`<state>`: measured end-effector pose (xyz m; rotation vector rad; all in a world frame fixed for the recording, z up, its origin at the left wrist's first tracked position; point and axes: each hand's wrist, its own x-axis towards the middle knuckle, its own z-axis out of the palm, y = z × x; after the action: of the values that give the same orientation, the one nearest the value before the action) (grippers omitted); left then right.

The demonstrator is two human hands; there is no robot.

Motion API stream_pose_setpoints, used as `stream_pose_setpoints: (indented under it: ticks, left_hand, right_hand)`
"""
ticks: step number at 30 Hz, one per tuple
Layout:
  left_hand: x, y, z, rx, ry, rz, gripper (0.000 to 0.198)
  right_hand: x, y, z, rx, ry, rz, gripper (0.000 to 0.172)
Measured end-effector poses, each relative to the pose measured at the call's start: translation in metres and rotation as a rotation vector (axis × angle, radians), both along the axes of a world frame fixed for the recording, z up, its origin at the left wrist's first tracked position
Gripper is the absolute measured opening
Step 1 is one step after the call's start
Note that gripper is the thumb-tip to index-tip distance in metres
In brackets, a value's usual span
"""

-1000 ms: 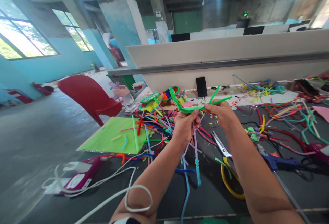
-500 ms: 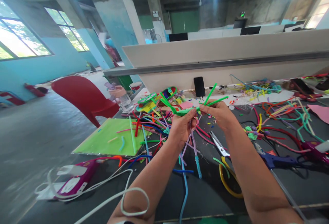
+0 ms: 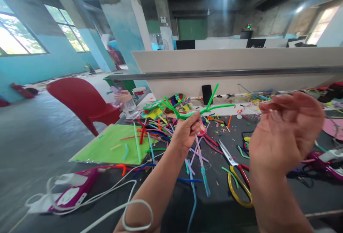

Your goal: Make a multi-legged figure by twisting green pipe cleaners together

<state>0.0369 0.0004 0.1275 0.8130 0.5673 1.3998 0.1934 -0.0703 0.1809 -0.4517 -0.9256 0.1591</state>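
Green pipe cleaners (image 3: 184,115), twisted together in the middle with ends sticking out to both sides, are pinched in my left hand (image 3: 187,127) above the cluttered table. My right hand (image 3: 286,133) is apart from them, raised at the right with loosely curved fingers and nothing visible in it. Below and between my arms lie scissors (image 3: 233,165) with yellow and red handles, blades apart. A purple pipe cleaner (image 3: 199,151) with a blue coiled end lies below my left hand. A pink and white piece (image 3: 202,128) shows just behind its fingers.
A green sheet (image 3: 107,147) in clear wrap lies at the left, near a purple power strip (image 3: 73,193) with a white cable (image 3: 134,204) looping over my left forearm. A black phone (image 3: 207,94) leans on the white partition (image 3: 235,60). A red chair (image 3: 77,99) stands left of the table.
My right hand has let go of the green pipe cleaners and moved right and nearer the camera. My left hand still holds them in about the same place.
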Motion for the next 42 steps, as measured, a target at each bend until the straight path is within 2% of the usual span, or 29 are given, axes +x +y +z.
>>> stream_pose_setpoints:
  ticks: [2,4,6,7,9,11,14,17,20,23,25,28,33,38,42]
  left_hand:
    - [-0.001,-0.001,0.002,0.013,-0.015,-0.015,0.028]
    - [-0.001,-0.002,0.003,0.013,-0.025,-0.026,0.027]
    - [-0.001,-0.003,0.003,0.002,-0.025,-0.037,0.027]
    - [-0.001,-0.003,0.003,-0.003,-0.024,-0.041,0.027]
    - [-0.001,-0.004,0.003,-0.012,-0.023,-0.052,0.027]
    - [-0.001,-0.005,0.004,-0.022,-0.028,-0.065,0.027]
    - [-0.001,-0.005,0.006,-0.053,-0.041,-0.095,0.028]
    - [-0.002,-0.006,0.007,-0.083,-0.053,-0.123,0.028]
    - [-0.003,-0.008,0.008,-0.098,-0.065,-0.161,0.026]
    - [-0.004,-0.008,0.007,-0.087,-0.084,-0.219,0.025]
    - [-0.005,-0.008,0.007,-0.081,-0.102,-0.274,0.024]
    - [-0.006,-0.008,0.007,-0.084,-0.117,-0.339,0.023]
    - [-0.007,-0.009,0.010,-0.083,-0.095,-0.353,0.023]
    - [-0.006,-0.010,0.010,-0.051,-0.019,-0.300,0.022]
    - [-0.006,-0.010,0.008,0.012,0.049,-0.224,0.023]
  right_hand:
    - [-0.005,-0.023,0.010,0.030,-0.055,-0.004,0.036]
    - [-0.008,-0.039,0.013,0.049,-0.112,0.022,0.038]
    - [-0.007,-0.050,0.005,-0.027,-0.160,0.057,0.042]
    - [-0.005,-0.053,-0.004,-0.133,-0.194,0.097,0.044]
    - [0.001,-0.055,-0.030,-0.337,-0.263,0.119,0.045]
    - [0.010,-0.053,-0.061,-0.498,-0.427,0.124,0.044]
    - [0.026,-0.046,-0.105,-0.745,-0.605,0.099,0.034]
    - [0.044,-0.041,-0.141,-0.891,-0.731,0.104,0.029]
    - [0.062,-0.039,-0.175,-1.029,-0.936,0.008,0.028]
    - [0.075,-0.039,-0.207,-1.057,-1.140,-0.089,0.030]
    - [0.080,-0.040,-0.221,-1.101,-1.227,-0.139,0.035]
    - [0.084,-0.042,-0.227,-1.163,-1.278,-0.169,0.042]
    - [0.088,-0.041,-0.220,-1.229,-1.295,-0.144,0.043]
    - [0.089,-0.037,-0.214,-1.252,-1.317,-0.124,0.047]
    - [0.094,-0.033,-0.202,-1.328,-1.155,0.001,0.053]
